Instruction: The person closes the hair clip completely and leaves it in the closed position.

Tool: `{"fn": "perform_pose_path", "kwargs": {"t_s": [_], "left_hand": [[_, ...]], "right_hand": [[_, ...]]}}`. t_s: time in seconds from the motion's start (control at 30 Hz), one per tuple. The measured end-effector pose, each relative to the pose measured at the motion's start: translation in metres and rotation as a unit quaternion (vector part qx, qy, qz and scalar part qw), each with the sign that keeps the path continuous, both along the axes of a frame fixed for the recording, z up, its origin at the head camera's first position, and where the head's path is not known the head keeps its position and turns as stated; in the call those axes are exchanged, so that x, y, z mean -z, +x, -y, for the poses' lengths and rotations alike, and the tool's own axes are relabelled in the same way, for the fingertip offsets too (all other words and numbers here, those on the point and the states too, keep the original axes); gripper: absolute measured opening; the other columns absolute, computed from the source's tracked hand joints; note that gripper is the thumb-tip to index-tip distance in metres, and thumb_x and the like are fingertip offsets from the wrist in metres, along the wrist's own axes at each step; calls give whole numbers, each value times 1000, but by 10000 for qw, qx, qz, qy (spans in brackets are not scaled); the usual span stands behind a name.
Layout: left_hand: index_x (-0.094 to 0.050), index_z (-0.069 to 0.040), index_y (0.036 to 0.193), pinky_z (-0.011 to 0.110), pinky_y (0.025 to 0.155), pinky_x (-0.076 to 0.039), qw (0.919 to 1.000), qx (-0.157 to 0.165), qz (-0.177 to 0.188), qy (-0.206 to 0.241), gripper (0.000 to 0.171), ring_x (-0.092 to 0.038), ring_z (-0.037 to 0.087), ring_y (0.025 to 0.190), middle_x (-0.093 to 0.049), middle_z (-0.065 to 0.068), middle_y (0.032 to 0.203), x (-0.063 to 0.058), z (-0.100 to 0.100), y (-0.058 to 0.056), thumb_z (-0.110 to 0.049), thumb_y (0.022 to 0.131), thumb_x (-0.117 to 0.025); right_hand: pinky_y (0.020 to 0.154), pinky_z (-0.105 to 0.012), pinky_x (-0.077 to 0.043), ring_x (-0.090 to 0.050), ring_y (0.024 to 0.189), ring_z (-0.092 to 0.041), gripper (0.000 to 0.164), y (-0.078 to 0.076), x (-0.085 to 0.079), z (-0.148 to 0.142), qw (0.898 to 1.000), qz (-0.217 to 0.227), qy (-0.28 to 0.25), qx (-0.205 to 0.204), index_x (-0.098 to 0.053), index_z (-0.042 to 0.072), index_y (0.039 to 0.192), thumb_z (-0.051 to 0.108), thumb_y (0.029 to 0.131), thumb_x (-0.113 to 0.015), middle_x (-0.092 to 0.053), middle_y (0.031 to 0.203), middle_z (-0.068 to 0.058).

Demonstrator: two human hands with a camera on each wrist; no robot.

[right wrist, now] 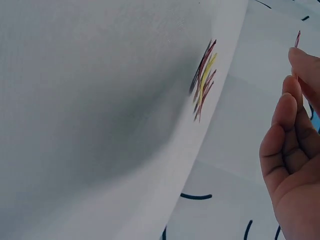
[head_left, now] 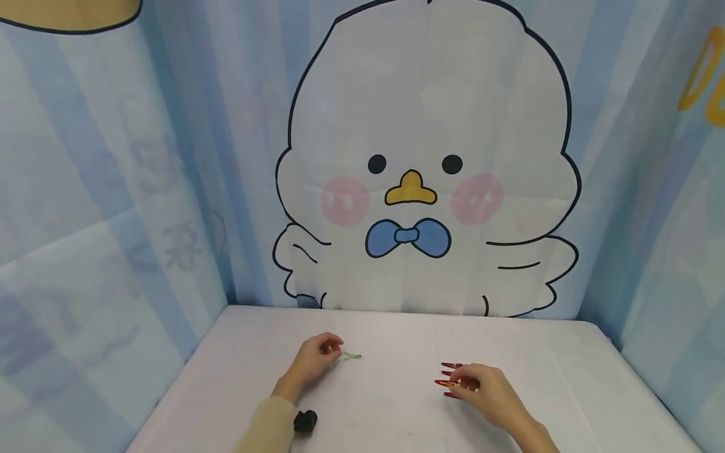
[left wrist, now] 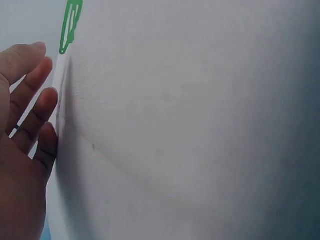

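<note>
On the white table, a green snap hair clip (left wrist: 71, 26) lies just past the fingertips of my left hand (head_left: 317, 357). That hand's fingers are loosely bent and hold nothing. My right hand (head_left: 484, 390) pinches a red snap hair clip (right wrist: 298, 39) between thumb and forefinger, its pointed end sticking out past them. Below and beside the right fingers lie several more hair clips (right wrist: 204, 80), mostly dark red with a yellow one among them. The right palm and curled lower fingers hide part of this group in the head view.
The white table (head_left: 391, 415) ends at a back curtain (head_left: 419, 277) printed with a large white bird. Blue striped curtains (head_left: 102, 251) stand at both sides. A small black object (head_left: 306, 421) shows beside my left sleeve (head_left: 270, 425).
</note>
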State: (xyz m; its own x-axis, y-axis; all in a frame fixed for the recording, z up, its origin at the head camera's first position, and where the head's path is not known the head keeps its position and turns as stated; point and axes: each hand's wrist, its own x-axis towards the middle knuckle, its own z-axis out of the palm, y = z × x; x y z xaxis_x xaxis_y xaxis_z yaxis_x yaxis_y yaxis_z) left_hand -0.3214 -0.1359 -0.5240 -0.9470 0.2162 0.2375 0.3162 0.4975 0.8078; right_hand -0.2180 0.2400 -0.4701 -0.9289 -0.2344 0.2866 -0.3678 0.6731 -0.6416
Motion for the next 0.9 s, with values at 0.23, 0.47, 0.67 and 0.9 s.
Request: {"fn": "perform_pose_path", "kwargs": {"t_s": [0.23, 0.47, 0.67, 0.9], "left_hand": [[-71, -8, 103, 32, 72, -43, 9989, 65, 190, -414, 15, -51, 17, 80, -63, -3, 89, -4, -1, -5, -4, 89, -74], [-71, -10, 100, 34, 74, -44, 9965, 193, 323, -741, 12, -51, 17, 80, -62, -3, 89, -3, -5, -9, -3, 90, -73], [-72, -11, 98, 33, 73, -43, 9945, 205, 319, -976, 11, -51, 16, 79, -62, -3, 89, -6, -8, -11, -5, 90, -74], [-71, -11, 96, 33, 73, -43, 9919, 199, 393, -1190, 9, -50, 16, 78, -60, -3, 87, -11, -9, -11, -6, 90, -75]], "right_hand": [[60, -24, -42, -47, 66, -6, 14, -5, 8, -5, 9982, 453, 313, 248, -73, 17, 87, 12, 81, -84, -54, 71, 9], [61, -25, -42, -48, 67, -7, 14, -5, 17, -13, 9970, 613, 430, 196, -72, 17, 84, 8, 81, -83, -53, 71, 8], [60, -25, -40, -47, 66, -6, 14, -8, 23, -21, 9956, 785, 500, 32, -72, 17, 84, 9, 82, -83, -52, 70, 8], [57, -25, -38, -46, 65, -6, 13, -12, 25, -27, 9918, 1100, 599, -267, -70, 18, 84, 12, 84, -82, -52, 71, 7]]}}
